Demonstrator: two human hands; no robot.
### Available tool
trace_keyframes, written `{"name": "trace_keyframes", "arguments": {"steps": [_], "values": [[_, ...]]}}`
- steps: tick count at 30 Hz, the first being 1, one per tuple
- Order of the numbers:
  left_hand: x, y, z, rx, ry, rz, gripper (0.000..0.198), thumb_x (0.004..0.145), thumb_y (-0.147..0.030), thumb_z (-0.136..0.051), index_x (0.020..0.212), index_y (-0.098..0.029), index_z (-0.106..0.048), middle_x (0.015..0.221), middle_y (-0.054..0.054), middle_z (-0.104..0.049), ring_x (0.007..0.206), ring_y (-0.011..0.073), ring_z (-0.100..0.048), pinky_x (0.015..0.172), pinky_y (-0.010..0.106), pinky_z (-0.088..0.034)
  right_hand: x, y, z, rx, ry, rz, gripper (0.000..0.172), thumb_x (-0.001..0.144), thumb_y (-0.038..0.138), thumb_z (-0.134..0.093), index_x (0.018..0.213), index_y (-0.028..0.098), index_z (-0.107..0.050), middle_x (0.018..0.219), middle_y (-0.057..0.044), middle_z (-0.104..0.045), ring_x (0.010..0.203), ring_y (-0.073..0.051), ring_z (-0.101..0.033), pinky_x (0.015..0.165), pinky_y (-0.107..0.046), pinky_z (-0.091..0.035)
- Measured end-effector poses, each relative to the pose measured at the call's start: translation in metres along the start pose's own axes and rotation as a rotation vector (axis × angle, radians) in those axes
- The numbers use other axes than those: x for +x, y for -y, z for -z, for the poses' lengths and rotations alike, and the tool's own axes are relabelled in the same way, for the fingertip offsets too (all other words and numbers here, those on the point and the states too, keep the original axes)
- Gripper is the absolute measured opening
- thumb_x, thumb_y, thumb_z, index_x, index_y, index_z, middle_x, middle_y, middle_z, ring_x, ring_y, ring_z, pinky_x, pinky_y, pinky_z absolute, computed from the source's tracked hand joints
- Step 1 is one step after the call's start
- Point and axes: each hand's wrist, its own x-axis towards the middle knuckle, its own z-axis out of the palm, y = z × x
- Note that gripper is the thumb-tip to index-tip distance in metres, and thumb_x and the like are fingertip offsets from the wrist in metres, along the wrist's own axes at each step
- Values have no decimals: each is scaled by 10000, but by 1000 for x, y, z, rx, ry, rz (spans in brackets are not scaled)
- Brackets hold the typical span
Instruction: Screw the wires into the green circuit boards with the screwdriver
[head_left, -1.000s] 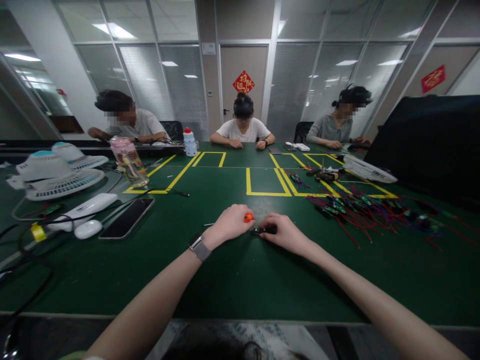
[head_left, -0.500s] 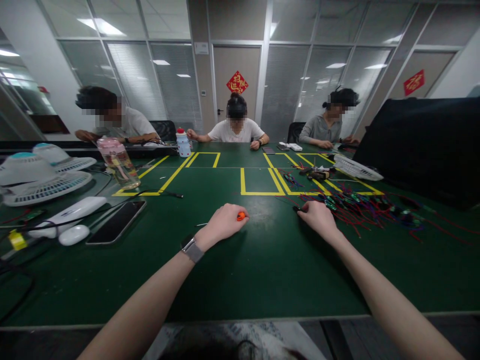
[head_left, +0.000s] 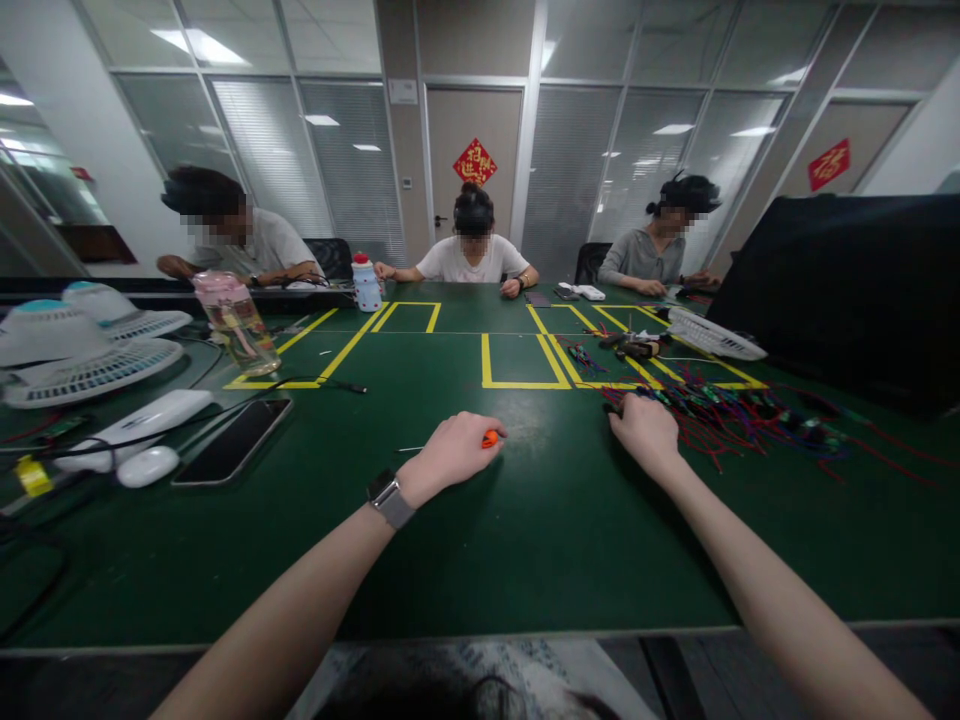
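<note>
Under left hand [head_left: 450,455], orange tool [head_left: 490,438] mostly hidden; right hand [head_left: 645,430] touching wires [head_left: 750,415].

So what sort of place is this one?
Likely an office room used as an assembly bench: glass walls with blinds, a long green table taped into yellow boxes, a pile of wired parts at the right hand, an orange tool in the left hand.

The dark green table covering [head_left: 525,540] is showing matt. The flat black phone [head_left: 232,442] is reflecting glossy. The small orange tool tip [head_left: 490,438] is looking smooth plastic.
</note>
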Motion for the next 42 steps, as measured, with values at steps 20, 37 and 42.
{"name": "trace_keyframes", "arguments": {"steps": [20,37,42], "values": [[-4,-11,-15,266,7,-110,233,883,-240,-469,1020,-220,-657,973,61,-670,823,204,-657,706,296,-508,142,36,49,72,-44,145,295,867,209,-510,1051,124,-725,976,-152,-718,939,-258,-659,779,-288,-475],[-11,-25,-17,275,48,-106,225,905,-259,-443,1087,-203,-562,979,66,-665,778,211,-662,648,313,-522,182,46,-47,-176,142,214,335,924,327,-568,1211,157,-547,1212,-92,-572,1024,-222,-599,856,-431,-523],[-10,-23,-19,314,34,-121,204,900,-252,-442,1071,-203,-543,970,63,-662,771,216,-665,648,325,-528,182,55,-54,-193,134,261,337,929,329,-555,1221,161,-556,1301,-113,-528,1179,-274,-513,973,-505,-435]]}}
